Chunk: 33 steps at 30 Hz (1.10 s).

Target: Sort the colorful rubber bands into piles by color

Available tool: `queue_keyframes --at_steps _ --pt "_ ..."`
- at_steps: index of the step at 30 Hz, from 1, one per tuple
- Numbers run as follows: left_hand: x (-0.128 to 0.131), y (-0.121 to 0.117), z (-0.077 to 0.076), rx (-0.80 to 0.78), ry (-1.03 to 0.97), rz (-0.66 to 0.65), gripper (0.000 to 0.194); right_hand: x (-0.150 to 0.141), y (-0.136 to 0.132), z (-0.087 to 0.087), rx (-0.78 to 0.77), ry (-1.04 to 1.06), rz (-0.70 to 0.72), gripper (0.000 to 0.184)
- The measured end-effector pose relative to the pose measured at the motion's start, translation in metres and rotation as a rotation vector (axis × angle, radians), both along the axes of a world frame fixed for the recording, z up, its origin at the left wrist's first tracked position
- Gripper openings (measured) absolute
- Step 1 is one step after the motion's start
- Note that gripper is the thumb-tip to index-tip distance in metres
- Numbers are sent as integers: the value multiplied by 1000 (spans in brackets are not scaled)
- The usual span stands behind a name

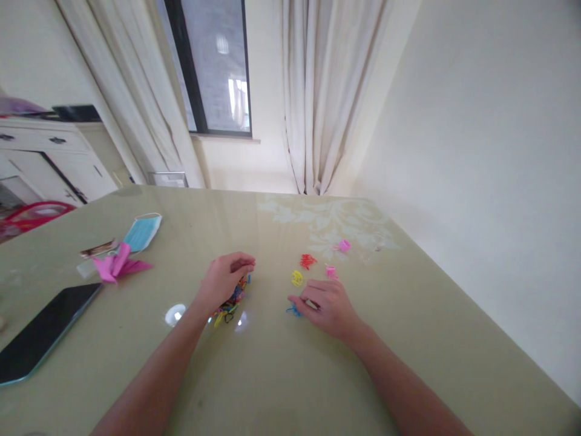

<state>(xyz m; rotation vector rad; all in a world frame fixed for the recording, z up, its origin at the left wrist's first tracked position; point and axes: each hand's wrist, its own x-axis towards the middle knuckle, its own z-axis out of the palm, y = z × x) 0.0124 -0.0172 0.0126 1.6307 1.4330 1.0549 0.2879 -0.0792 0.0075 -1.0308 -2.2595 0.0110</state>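
My left hand [226,278] is over a mixed pile of small coloured rubber bands [233,303], covering part of it. Its thumb and fingers are closed together at the tips, and whatever they hold is too small to make out. Further right, my right hand [330,307] rests low with bent fingers, thumb side toward a few blue rubber bands [293,310]. Its fingertips look pinched together; I cannot make out anything in them. Just beyond it lie a yellow group [296,278], a red group [307,261] and a pink group [331,272] of bands.
Another pink item [344,245] lies farther back on the glossy table [254,375]. To the left are a black phone [49,327], a pink folded-paper shape [118,264], a blue face mask [143,233] and a small wrapper [98,247]. A wall borders the table's right side.
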Motion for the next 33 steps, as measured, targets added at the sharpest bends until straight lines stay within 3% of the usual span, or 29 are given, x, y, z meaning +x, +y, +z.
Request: queue_keyframes --at_steps 10,16,26,30,33 --pt "5 -4 9 -7 -24 -4 40 1 -1 3 18 -26 -20 48" --pt "4 -3 6 -17 -78 -43 44 1 1 5 25 14 -38 47" --pt "4 -7 6 -45 52 -43 29 13 14 13 -9 404 -291 53" --pt "15 -11 8 -82 34 -70 33 16 19 12 -12 433 -340 53" --pt "24 -12 8 -20 -7 -117 36 16 21 10 -13 454 -352 54"
